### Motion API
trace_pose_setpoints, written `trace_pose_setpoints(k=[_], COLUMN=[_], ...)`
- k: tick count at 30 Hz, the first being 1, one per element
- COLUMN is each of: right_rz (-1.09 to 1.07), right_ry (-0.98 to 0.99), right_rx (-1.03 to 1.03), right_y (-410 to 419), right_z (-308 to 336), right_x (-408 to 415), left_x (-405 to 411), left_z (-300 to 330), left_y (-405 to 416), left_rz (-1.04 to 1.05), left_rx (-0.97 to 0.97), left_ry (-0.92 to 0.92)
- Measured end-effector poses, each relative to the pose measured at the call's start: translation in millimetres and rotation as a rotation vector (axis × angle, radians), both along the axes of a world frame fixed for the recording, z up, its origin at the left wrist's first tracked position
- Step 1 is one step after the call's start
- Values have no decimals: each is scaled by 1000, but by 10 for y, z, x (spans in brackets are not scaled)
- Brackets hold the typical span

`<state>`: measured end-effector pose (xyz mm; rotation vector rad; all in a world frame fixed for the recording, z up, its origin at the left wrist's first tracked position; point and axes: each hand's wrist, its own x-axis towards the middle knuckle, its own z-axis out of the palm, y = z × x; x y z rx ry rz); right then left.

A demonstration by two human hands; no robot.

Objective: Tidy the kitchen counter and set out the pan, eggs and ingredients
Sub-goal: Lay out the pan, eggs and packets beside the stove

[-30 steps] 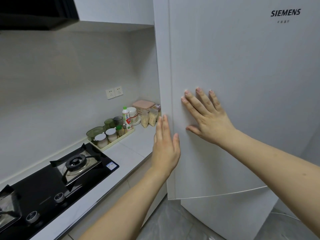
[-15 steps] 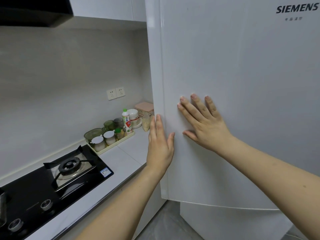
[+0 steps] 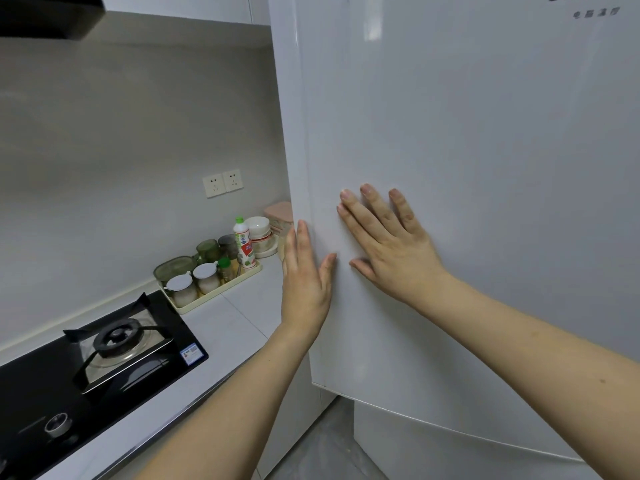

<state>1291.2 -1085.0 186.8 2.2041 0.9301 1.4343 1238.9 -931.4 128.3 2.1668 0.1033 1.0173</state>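
1. Two hands are flat on the white fridge door (image 3: 467,168): the right hand (image 3: 388,244) lies spread on its face with straight fingers, and the left hand (image 3: 304,282) presses straight-fingered along its left edge. Neither grips anything.
2. A second ago the door stood a little further out, with more of the worktop's far corner showing past its edge. Now it has swung in towards the cabinet and hides most of the pink box (image 3: 278,211) back there. I take it the door is being pushed closed.
3. No pan or eggs are visible anywhere. If they came from the fridge, I cannot tell where they have gone; setting them out looks like work not yet done.
4. On the worktop (image 3: 239,317), the cream tray (image 3: 221,289) holds lidded jars (image 3: 194,284) and green glass pots, with a white squeeze bottle (image 3: 245,244) at its far end and stacked bowls (image 3: 260,232) just beyond.
5. Nearer me, the black gas hob (image 3: 93,368) sits bare, its burner carrying nothing.
6. Once the door seals, both hands will be free for the worktop.
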Motion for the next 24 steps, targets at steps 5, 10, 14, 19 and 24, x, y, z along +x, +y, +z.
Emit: trace_pose_setpoints(k=[5, 10, 14, 19, 24], right_rz=[-42, -91, -121, -150, -203], right_ry=[3, 17, 23, 26, 22], right_rx=[-21, -37, -39, -38, -46], right_y=[13, 21, -2, -56, -51], right_z=[-11, -15, 8, 23, 18], right_x=[214, 463, 636, 823, 1000], left_x=[309, 671, 947, 1279, 1535], left_z=[8, -14, -5, -30, -60], left_y=[30, 92, 103, 114, 114], left_rz=[-25, -69, -106, -150, -198], left_rx=[0, -6, -11, -3, -6], left_ry=[-33, -30, -39, -53, -57])
